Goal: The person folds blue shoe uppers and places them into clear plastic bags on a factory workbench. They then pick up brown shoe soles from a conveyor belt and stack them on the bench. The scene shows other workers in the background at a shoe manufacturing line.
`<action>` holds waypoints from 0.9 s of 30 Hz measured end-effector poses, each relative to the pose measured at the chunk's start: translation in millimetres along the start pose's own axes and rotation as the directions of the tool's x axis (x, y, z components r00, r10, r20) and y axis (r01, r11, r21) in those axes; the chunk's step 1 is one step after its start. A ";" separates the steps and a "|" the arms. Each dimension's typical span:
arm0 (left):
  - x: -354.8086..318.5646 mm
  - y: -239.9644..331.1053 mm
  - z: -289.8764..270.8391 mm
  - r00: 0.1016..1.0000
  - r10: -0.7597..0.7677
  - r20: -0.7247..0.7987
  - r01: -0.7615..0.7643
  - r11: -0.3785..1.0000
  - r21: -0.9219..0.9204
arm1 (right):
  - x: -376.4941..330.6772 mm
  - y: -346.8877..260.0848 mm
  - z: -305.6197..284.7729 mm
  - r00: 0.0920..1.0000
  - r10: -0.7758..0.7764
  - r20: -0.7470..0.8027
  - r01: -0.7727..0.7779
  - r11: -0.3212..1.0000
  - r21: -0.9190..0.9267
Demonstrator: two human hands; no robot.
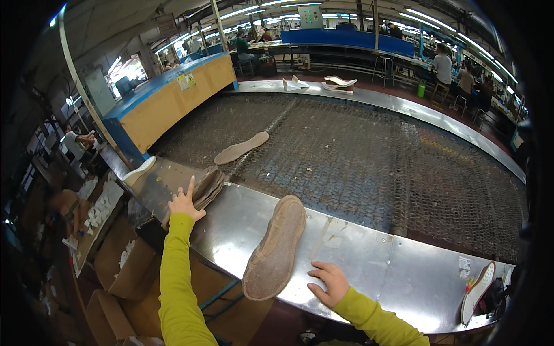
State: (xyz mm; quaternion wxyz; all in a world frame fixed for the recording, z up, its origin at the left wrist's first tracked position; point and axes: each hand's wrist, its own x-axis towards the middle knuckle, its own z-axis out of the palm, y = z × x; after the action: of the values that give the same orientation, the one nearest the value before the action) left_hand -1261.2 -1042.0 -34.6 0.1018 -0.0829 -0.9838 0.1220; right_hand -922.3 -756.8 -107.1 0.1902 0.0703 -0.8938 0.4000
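Observation:
A stack of brown, shoe-sole-shaped pieces (pixel 274 251) lies on the metal ledge in front of me, its long side slanting across the ledge. To its right is my right hand (pixel 330 284), fingers apart and a little curved, holding nothing and not touching the stack. My left hand (pixel 186 205) is at a second stack of brown sole pieces (pixel 209 188) farther left. Its fingers are spread beside that stack's near edge; whether they touch it I cannot tell. One flat brown sole piece (pixel 241 147) rests by itself on the mesh conveyor beyond.
The metal ledge (pixel 358 262) borders the dark mesh conveyor (pixel 346 155). A blue-and-tan machine housing (pixel 176 98) spans the conveyor's left end. White soles lie at the ledge's right end (pixel 478 293), at left (pixel 139 171) and across the belt (pixel 339 82). Cardboard boxes (pixel 124 268) stand below left; people work farther off.

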 end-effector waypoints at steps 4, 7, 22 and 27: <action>11.8 -16.0 4.9 0.996 0.059 0.065 -0.057 0.998 -0.023 | 0.4 1.2 -0.4 1.000 -0.012 -0.003 0.012 1.000 -0.008; 29.8 -30.0 5.6 0.982 -0.012 0.188 0.034 0.993 -0.116 | 1.4 4.5 0.1 0.999 -0.027 -0.032 0.027 1.000 0.010; -15.2 -31.4 -14.8 0.973 0.162 0.162 -0.022 0.771 -0.637 | 0.9 18.3 10.3 0.994 -0.051 -0.094 0.057 0.996 0.063; -29.4 3.1 -1.3 0.932 0.132 0.338 -0.003 0.934 -0.356 | 1.1 16.3 7.5 0.991 -0.082 -0.104 0.083 0.997 0.006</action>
State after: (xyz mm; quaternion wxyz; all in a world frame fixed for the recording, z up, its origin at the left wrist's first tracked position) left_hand -1232.1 -1044.3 -39.4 -0.0988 -0.1104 -0.9882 -0.0383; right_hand -930.0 -751.4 -122.4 0.2523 0.0872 -0.8770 0.3994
